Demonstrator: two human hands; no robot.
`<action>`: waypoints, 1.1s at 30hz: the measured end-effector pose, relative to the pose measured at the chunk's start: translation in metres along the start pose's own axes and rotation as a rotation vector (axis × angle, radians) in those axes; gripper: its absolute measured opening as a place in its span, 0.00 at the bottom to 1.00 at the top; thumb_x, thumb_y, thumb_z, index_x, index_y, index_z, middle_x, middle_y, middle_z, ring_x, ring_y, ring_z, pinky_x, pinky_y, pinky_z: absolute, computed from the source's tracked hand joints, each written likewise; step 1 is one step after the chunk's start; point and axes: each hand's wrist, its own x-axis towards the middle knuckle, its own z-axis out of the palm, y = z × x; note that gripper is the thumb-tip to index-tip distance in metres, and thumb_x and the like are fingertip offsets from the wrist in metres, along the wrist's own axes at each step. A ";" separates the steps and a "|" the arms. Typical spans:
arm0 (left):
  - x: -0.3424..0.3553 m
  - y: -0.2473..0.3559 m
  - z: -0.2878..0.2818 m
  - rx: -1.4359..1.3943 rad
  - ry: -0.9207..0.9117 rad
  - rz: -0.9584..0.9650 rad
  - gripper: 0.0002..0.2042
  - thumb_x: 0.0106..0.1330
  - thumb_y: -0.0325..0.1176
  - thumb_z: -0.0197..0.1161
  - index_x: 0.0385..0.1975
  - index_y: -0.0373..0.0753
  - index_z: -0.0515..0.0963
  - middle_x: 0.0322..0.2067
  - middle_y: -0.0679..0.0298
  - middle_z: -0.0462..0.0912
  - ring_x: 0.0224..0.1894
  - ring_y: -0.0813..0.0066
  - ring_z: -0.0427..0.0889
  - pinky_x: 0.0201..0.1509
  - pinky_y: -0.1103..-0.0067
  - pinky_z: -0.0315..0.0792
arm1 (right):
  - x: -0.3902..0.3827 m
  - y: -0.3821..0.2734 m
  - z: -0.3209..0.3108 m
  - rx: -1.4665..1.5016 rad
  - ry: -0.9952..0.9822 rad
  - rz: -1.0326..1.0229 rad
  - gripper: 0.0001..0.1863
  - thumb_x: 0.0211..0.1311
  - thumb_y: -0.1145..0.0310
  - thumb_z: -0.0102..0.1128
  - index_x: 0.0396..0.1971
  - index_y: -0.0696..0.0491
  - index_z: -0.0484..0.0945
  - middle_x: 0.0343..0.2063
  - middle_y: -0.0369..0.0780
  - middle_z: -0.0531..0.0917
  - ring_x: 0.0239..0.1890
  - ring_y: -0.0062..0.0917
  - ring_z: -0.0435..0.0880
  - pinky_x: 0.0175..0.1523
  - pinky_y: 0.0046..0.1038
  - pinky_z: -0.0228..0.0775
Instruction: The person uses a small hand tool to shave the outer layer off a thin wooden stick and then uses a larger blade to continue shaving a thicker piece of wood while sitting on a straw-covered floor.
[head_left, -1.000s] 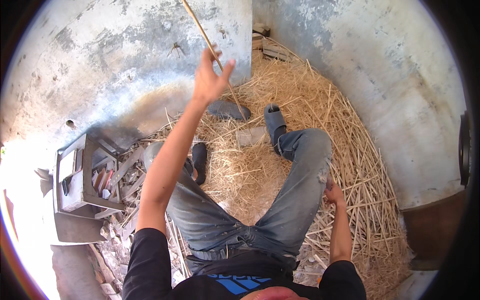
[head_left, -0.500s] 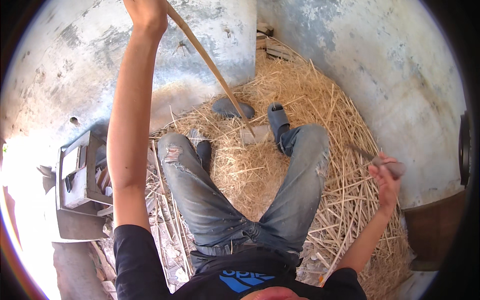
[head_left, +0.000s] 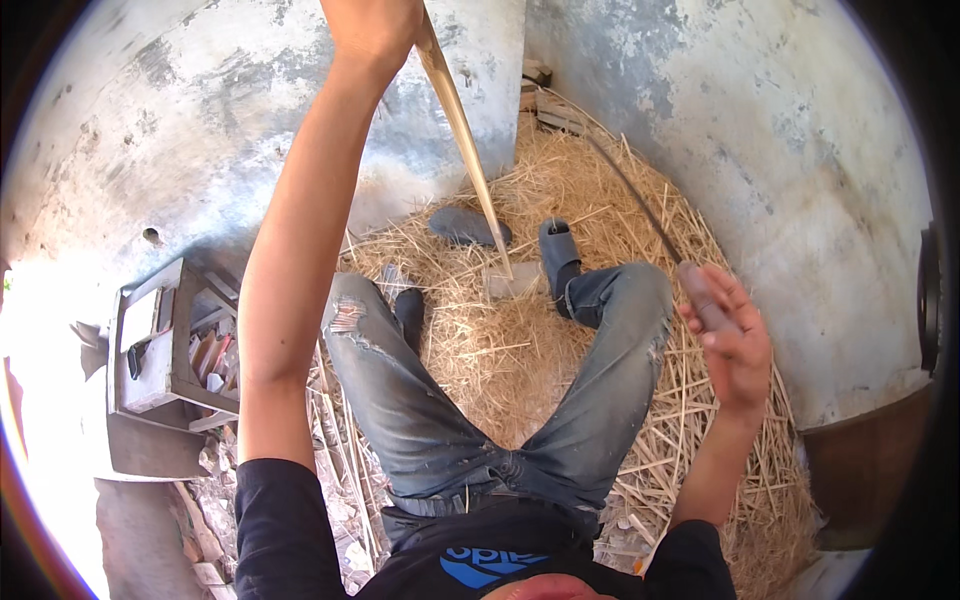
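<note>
At twelve o'clock, a left hand, fingertips out of view, grips a wooden stick slanting toward five. Blue lettering fronts a black T-shirt at six; straw fills the room between the knees. At two, a knife points to eleven, handle in a right hand, fingers curled.

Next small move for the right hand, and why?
Probably swing the right hand inward to bring its long-bladed tool to the wooden strip: the left hand steadies the strip, its lower end is at the pale block, and the blade is clear of it.
</note>
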 end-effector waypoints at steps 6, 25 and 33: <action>0.004 -0.006 -0.019 0.009 -0.032 0.020 0.16 0.82 0.46 0.51 0.34 0.43 0.69 0.14 0.72 0.67 0.13 0.85 0.63 0.15 0.84 0.58 | -0.010 0.036 0.080 -0.090 0.054 -0.267 0.45 0.46 0.82 0.62 0.71 0.58 0.63 0.66 0.53 0.71 0.52 0.31 0.81 0.56 0.29 0.73; -0.007 0.003 -0.026 -1.042 -0.182 -0.361 0.18 0.82 0.48 0.50 0.29 0.44 0.69 0.14 0.75 0.58 0.13 0.86 0.52 0.17 0.82 0.50 | 0.048 0.053 0.076 0.150 0.217 -0.095 0.29 0.67 0.71 0.60 0.65 0.64 0.66 0.39 0.38 0.77 0.30 0.19 0.77 0.37 0.20 0.70; 0.011 0.016 -0.058 -0.572 -0.033 -0.247 0.14 0.82 0.41 0.50 0.36 0.38 0.71 0.20 0.69 0.69 0.19 0.81 0.64 0.23 0.80 0.61 | 0.029 0.058 0.052 -0.078 0.281 -0.272 0.21 0.65 0.74 0.63 0.57 0.59 0.73 0.36 0.37 0.79 0.29 0.19 0.77 0.35 0.21 0.70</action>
